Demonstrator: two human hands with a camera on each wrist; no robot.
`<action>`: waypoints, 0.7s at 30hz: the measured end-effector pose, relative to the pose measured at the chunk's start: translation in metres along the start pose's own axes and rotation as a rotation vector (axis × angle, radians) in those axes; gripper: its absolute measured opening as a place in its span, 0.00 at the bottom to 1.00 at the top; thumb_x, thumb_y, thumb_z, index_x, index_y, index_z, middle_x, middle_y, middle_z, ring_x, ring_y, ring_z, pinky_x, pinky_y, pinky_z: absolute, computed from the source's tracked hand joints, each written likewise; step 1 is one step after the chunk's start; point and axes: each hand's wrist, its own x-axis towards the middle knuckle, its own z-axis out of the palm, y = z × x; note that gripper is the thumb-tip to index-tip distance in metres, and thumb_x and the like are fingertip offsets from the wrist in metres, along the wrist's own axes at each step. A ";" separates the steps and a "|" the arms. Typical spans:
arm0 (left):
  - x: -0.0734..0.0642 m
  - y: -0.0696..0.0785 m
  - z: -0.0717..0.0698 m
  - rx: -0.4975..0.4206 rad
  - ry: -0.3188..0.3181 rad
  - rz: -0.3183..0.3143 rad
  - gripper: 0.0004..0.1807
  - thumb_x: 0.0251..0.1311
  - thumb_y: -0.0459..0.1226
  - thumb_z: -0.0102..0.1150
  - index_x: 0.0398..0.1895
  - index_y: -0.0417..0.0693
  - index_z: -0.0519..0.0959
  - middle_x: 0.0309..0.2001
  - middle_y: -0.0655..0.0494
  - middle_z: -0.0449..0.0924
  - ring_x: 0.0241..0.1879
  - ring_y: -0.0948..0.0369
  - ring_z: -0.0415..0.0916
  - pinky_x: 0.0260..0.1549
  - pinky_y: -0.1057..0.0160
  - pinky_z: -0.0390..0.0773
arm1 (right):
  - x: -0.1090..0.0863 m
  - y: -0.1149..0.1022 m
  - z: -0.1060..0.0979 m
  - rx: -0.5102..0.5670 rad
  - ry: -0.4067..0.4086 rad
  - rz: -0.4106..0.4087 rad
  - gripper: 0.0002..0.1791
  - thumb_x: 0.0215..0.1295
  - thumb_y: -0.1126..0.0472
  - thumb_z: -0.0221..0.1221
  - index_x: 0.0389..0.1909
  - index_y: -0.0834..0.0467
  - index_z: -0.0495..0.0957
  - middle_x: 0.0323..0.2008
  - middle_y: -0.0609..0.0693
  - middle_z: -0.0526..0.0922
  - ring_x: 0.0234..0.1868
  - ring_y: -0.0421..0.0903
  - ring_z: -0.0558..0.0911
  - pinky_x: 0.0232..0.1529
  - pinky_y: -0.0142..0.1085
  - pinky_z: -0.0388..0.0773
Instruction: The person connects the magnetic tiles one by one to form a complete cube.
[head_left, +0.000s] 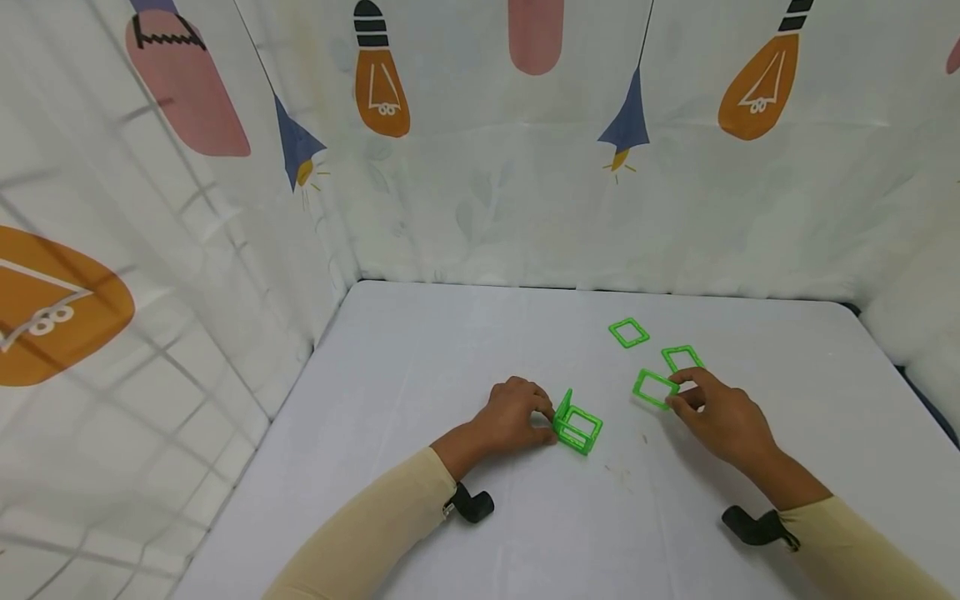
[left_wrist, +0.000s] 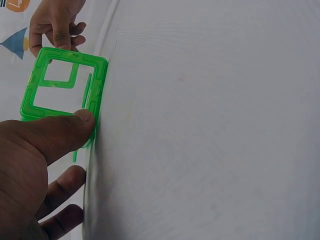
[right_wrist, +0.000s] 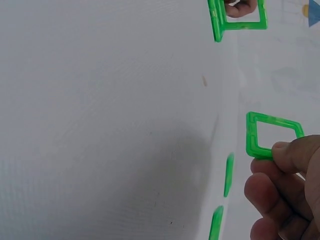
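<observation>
On a white table (head_left: pixel 420 350) walled in by curtains printed with bulbs (head_left: pixel 381 79), a person in beige sleeves (head_left: pixel 375 525) works with green square frames. The left hand (head_left: pixel 517 417) grips a small standing build (head_left: pixel 576 425) of joined frames near the table's middle: one frame is upright at the build's left side and others stand joined at its right. The fingers curl against the upright frame, and in the left wrist view the thumb (left_wrist: pixel 75 127) presses the lower corner of the build (left_wrist: pixel 65 82), with the other fingers below it, touching the table. The right hand (head_left: pixel 720 417) is to the right of the build, apart from it, and pinches a single frame (head_left: pixel 654 388) by its near edge; the frame is tilted, its far edge lower toward the table. The right wrist view shows the thumb (right_wrist: pixel 295 152) on the corner of that frame (right_wrist: pixel 270 135), fingers curled beneath. Just beyond the right hand a second frame (head_left: pixel 682 357) lies flat on the table, and farther back and slightly left a third frame (head_left: pixel 628 332) lies flat, well apart from the build. A dark strap (head_left: pixel 471 503) sits at the left wrist and another (head_left: pixel 753 527) at the right.
</observation>
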 end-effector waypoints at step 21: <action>0.001 0.000 0.001 0.001 0.006 0.009 0.08 0.58 0.47 0.75 0.40 0.61 0.89 0.53 0.63 0.79 0.63 0.56 0.67 0.60 0.48 0.64 | 0.010 -0.015 0.016 0.023 -0.021 -0.025 0.18 0.70 0.58 0.65 0.58 0.54 0.74 0.41 0.55 0.89 0.28 0.42 0.82 0.23 0.38 0.71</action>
